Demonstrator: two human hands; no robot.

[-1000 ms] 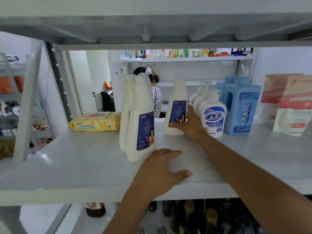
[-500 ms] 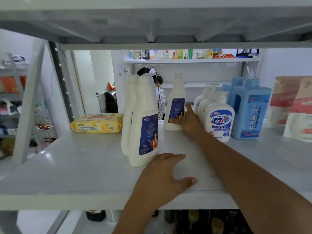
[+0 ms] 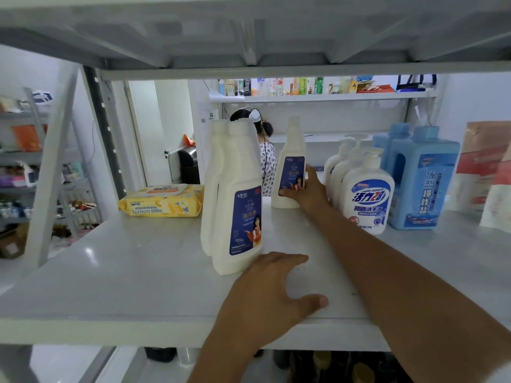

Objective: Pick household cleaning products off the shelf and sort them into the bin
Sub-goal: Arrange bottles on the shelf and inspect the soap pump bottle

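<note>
My right hand (image 3: 307, 193) reaches to the back of the white shelf (image 3: 116, 272) and wraps around a white bottle with a blue label (image 3: 290, 161), which stands upright. My left hand (image 3: 265, 297) lies flat on the shelf near its front edge, fingers apart, holding nothing. Its fingertips touch the base of two more white bottles with blue labels (image 3: 235, 200), standing one behind the other. No bin is in view.
A yellow wipes pack (image 3: 161, 201) lies at the back left. Right of my arm stand white pump bottles (image 3: 365, 194), blue jugs (image 3: 420, 175) and red-and-white pouches (image 3: 486, 167). Dark bottles sit on the shelf below. A person stands beyond the shelf.
My right hand has slid further around the back bottle, thumb now across its label. My left hand stays flat on the shelf. The camera has moved slightly closer.
</note>
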